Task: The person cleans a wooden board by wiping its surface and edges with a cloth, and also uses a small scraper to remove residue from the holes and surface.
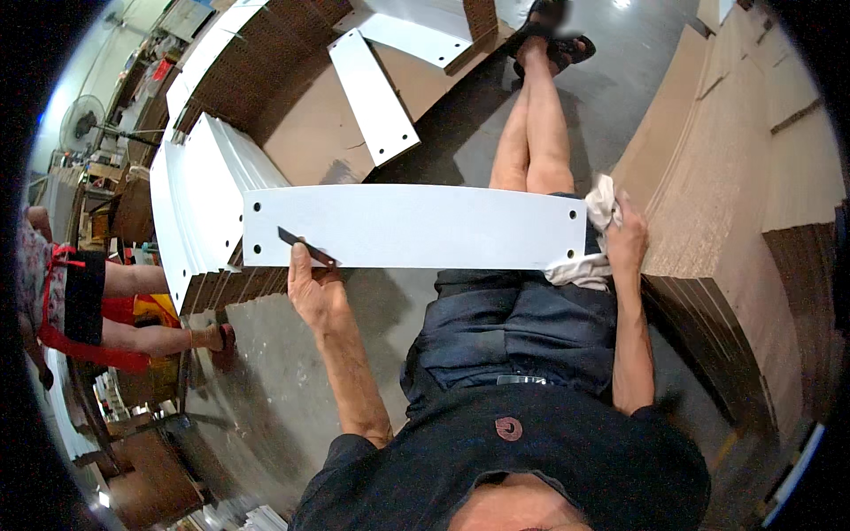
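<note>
A long white panel [412, 226] with a dark round hole near each corner lies level across my thighs. My left hand [314, 290] is at its near left corner, thumb on top and fingers beneath the edge. Under that thumb, a thin dark blade-like strip [305, 246] with slanted ends rests against the white face. My right hand [627, 239] is closed round a crumpled white cloth [602, 208] at the panel's right end. Part of the cloth hangs over the near right corner, by a hole.
White panels [226, 168] stand stacked at the left. Another white panel [374, 97] lies on brown board [305, 133] beyond. Brown boards [708, 177] are piled close on my right. Another person's leg [146, 339] is at the far left, near a fan [81, 122].
</note>
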`<act>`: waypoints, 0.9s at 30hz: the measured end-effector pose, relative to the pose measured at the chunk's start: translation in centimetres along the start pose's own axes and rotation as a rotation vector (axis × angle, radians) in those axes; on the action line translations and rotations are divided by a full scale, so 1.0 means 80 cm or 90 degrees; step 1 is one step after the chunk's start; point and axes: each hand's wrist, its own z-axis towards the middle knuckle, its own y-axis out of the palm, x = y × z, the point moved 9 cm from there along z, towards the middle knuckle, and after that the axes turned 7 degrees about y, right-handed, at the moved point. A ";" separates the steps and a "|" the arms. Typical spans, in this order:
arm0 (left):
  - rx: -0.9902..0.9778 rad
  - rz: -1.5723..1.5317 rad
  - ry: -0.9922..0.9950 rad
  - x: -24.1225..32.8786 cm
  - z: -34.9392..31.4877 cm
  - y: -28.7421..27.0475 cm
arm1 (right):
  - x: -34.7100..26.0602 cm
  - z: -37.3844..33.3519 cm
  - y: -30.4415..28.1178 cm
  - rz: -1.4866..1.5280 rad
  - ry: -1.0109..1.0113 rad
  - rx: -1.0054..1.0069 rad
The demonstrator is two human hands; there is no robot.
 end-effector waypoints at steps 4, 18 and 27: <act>0.036 -0.047 0.006 0.030 0.021 -0.014 | -0.028 -0.035 -0.017 0.306 0.047 -0.080; -0.148 -0.127 0.006 0.060 -0.009 0.084 | -0.290 -0.025 -0.119 0.583 -0.341 -0.408; -0.238 -0.081 -0.091 0.045 -0.069 0.151 | -0.318 -0.058 -0.069 0.363 -0.433 -0.823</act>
